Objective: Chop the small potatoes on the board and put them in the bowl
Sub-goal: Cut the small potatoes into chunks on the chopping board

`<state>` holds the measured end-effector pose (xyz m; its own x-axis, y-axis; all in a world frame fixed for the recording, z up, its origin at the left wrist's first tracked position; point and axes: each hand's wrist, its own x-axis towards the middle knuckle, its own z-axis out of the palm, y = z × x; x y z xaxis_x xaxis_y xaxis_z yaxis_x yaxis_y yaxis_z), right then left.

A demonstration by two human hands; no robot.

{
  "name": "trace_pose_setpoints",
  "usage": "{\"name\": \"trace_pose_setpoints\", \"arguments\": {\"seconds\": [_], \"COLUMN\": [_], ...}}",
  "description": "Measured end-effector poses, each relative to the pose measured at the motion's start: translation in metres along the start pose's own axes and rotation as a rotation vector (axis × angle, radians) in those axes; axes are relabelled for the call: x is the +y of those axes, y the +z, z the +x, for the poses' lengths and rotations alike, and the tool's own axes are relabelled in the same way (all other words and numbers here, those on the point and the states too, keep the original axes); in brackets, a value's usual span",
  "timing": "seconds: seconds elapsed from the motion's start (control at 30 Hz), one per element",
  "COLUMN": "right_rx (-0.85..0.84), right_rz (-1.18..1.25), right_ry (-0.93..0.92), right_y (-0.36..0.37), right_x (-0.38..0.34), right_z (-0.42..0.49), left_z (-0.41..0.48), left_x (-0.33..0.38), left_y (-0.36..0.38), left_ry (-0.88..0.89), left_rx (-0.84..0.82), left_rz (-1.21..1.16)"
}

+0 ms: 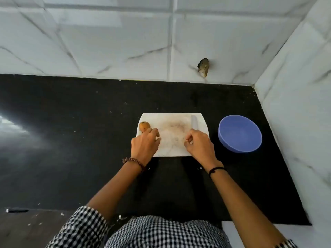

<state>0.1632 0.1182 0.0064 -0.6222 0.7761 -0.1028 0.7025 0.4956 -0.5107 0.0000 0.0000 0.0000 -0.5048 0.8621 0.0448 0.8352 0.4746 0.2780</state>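
One knife point(194, 122), tip fwd, R hand point(199, 144).

Left hand point(145, 144) curls over a potato point(144, 127) at the board's point(172, 129) left edge; right hand point(199, 144) grips a knife point(194, 122) at its right.

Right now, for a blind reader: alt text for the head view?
Right hand holds a pale knife on a white cutting board; left hand is beside a small potato at its left edge. An empty blue bowl sits right of it.
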Motion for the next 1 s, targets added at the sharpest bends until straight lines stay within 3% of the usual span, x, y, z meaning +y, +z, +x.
{"name": "trace_pose_setpoints", "arguments": {"seconds": [0.17, 0.37, 0.63, 0.8, 1.0], "right_rx": [0.061, 0.023, 0.05, 0.062, 0.086], "right_rz": [-0.024, -0.063, -0.049, 0.099, 0.317], "right_ry": [0.161, 0.219, 0.271, 0.332, 0.301], "right_y": [-0.006, -0.003, 0.002, 0.007, 0.01], "right_x": [0.017, 0.023, 0.023, 0.024, 0.016], "right_z": [-0.005, -0.009, -0.006, -0.006, -0.01], "left_z": [-0.007, -0.007, -0.013, -0.016, 0.01], "left_x": [-0.029, -0.036, -0.042, -0.036, -0.016], "left_y": [0.002, 0.008, 0.012, 0.027, 0.036], "left_ry": [-0.255, -0.31, -0.259, -0.066, -0.019], "left_rx": [0.077, 0.041, 0.094, 0.113, 0.0], "left_rz": [-0.061, -0.151, -0.189, -0.411, -0.615]}}
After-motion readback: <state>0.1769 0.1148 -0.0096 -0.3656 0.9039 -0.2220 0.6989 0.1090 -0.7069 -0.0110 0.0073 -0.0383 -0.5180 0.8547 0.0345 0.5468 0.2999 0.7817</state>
